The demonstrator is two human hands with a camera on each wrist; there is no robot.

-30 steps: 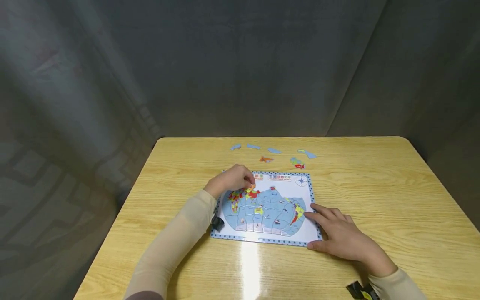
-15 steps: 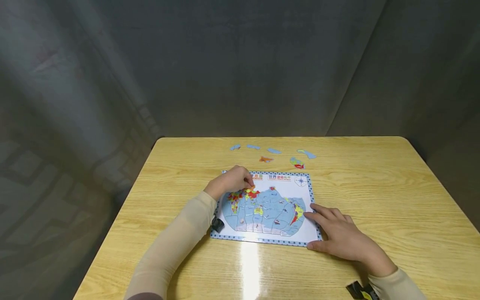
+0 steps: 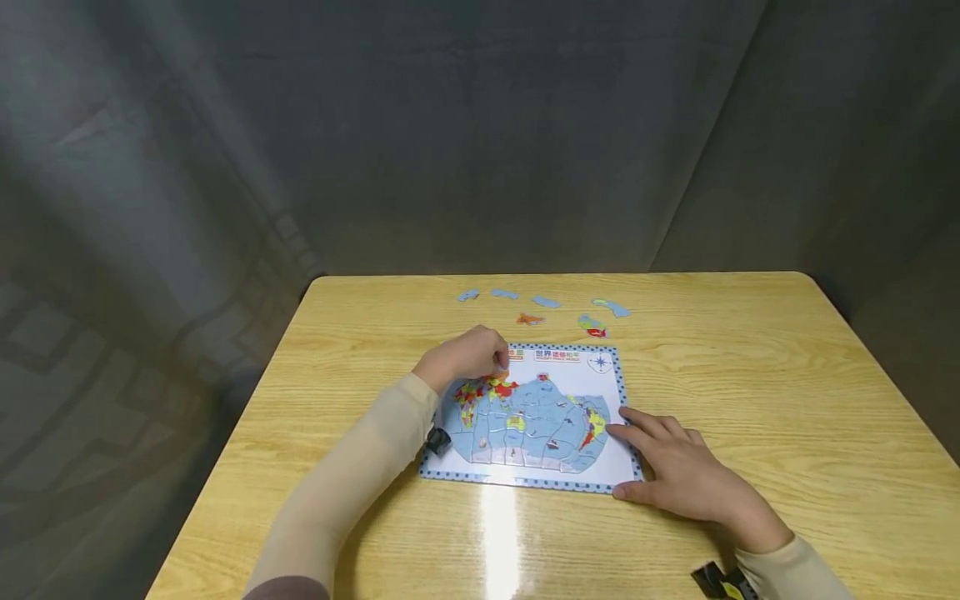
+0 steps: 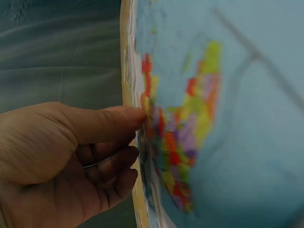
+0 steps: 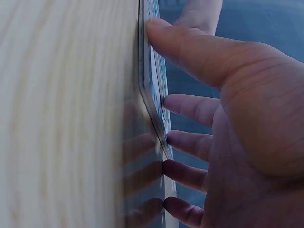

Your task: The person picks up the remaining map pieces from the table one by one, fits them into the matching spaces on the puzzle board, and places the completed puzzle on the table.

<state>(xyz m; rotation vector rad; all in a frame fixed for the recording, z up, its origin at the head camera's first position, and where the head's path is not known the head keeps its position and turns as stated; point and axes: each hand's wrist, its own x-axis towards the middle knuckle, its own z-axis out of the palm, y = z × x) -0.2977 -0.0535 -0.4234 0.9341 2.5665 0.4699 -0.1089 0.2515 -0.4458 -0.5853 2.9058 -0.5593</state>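
Observation:
A world map jigsaw puzzle (image 3: 487, 478) with a blue dotted border lies on the wooden table. At its upper left, my left hand (image 3: 467, 353) pinches an orange puzzle piece (image 3: 497, 377) against the map. In the left wrist view the thumb (image 4: 126, 116) meets the map surface and the other fingers curl below it; the index fingertip is mostly hidden. My right hand (image 3: 678, 467) rests at the board's right edge with fingers spread. In the right wrist view its thumb (image 5: 164, 35) lies on the board's border and its fingertips touch the edge.
Beyond the board lie several loose pieces: an orange one (image 3: 530, 319), a green and red one (image 3: 593, 326), a long blue one (image 3: 611, 307) and smaller blue ones (image 3: 547, 302). A grey curtain (image 3: 480, 167) hangs behind the table (image 3: 750, 358).
My left hand has shifted slightly up and away from the board, and more of the orange piece shows below the fingertips. The right hand stays in place.

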